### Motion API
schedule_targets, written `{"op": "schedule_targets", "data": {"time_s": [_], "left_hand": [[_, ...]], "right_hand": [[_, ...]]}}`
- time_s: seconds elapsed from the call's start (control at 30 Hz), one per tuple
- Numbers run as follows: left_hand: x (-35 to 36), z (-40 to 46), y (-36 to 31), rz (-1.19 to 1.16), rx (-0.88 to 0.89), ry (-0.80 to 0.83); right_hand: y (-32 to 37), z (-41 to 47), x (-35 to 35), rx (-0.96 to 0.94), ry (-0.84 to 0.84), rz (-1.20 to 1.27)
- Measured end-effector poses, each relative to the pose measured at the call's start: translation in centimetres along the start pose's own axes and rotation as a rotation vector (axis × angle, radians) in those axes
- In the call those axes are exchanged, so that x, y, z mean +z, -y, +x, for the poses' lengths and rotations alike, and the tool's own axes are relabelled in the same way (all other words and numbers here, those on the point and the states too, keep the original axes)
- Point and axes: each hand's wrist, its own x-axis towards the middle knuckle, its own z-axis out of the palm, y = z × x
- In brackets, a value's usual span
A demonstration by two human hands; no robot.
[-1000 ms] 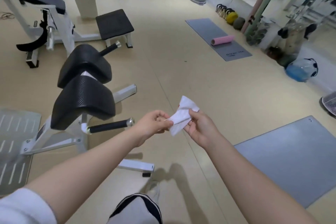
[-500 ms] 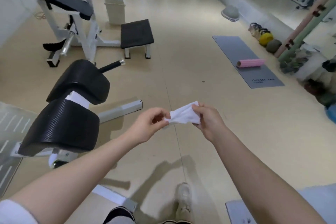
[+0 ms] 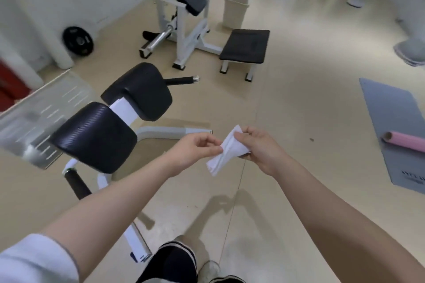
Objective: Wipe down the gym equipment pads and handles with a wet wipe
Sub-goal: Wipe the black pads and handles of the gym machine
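Two hands hold the folded white wet wipe in the air, near the middle. The left hand pinches one edge and the right hand pinches the other side. A moment ago the wipe lay stretched flat between them; now it hangs down long and crumpled, with one end loose. The view has also turned more to the left. I think the wipe is just being got ready, and no wiping has begun.

The two black padded cushions on the white metal frame sit just left of the hands, with nothing in between. A black grip handle pokes out near the front and another black bar handle sticks out far behind. Farther off stand a black bench seat, a beige bin, and on the right a grey floor mat with a pink roll.
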Motion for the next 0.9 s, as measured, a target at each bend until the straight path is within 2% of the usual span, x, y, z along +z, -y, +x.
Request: {"op": "schedule_targets", "data": {"time_s": [0.13, 0.3, 0.4, 0.5, 0.57, 0.63, 0.73, 0.8, 0.9], "left_hand": [[-2.1, 0.9, 0.6, -0.064, -0.065, -0.060], [-6.2, 3.6, 1.6, -0.084, -0.149, -0.124], [-10.0, 5.7, 1.3, -0.145, -0.146, -0.264], [-14.2, 7.2, 0.2, -0.245, -0.112, -0.405], [-17.0, 8.1, -0.1, -0.277, -0.098, -0.476], [-19.7, 8.8, -0.1, -0.293, -0.085, -0.529], [-23.1, 9.4, 0.3, -0.299, -0.096, -0.610], [-25.0, 9.2, 0.7, -0.323, -0.103, -0.629], [-27.6, 8.7, 1.5, -0.505, -0.057, -0.639]], "right_hand": [[1.2, 4.2, 1.8, 0.018, 0.056, -0.167], [3.7, 10.2, 4.4, -0.062, 0.165, -0.329], [4.7, 14.6, 6.0, -0.046, 0.089, -0.148], [5.6, 18.1, 9.3, 0.234, 0.213, 0.163], [6.5, 20.1, 11.8, 0.290, 0.295, 0.088], [7.6, 22.4, 14.1, 0.177, 0.290, -0.071], [9.3, 25.6, 16.7, 0.012, 0.251, -0.129], [10.4, 27.4, 18.0, -0.045, 0.318, -0.136], [12.1, 30.1, 20.1, -0.048, 0.476, -0.136]]}}
